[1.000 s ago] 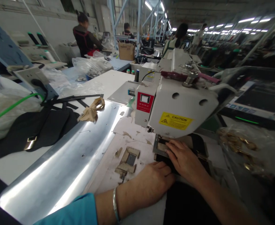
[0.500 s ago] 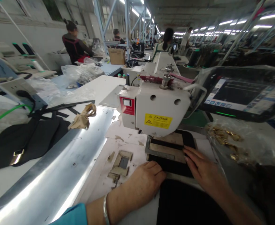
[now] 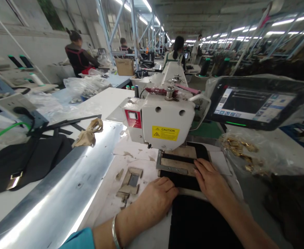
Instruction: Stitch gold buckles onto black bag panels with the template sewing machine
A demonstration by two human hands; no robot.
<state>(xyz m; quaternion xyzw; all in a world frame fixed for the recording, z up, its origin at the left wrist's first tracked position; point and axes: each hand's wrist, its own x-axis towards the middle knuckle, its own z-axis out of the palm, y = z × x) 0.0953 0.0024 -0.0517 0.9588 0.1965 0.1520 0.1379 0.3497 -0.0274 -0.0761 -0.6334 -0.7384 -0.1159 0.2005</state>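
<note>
My left hand is curled closed at the left edge of a black panel, its fingertips partly hidden. My right hand lies with its fingers stretched out, fingertips at the right end of a metal clamp frame. The frame lies on the black material, beneath the white head of a sewing machine. A pale strip crosses the panel between my hands. Left of my left hand, a small rectangular template with taped edges lies on the white work surface.
A screen stands at the right, above a plastic bag of gold-coloured hardware. To the left are a shiny metal plate, black pieces with a gold buckle and crumpled tan material. Several people are farther back.
The camera view has turned slightly right, so the machine and table appear farther left. Both hands keep nearly the same places against the clamp frame and black panel.
</note>
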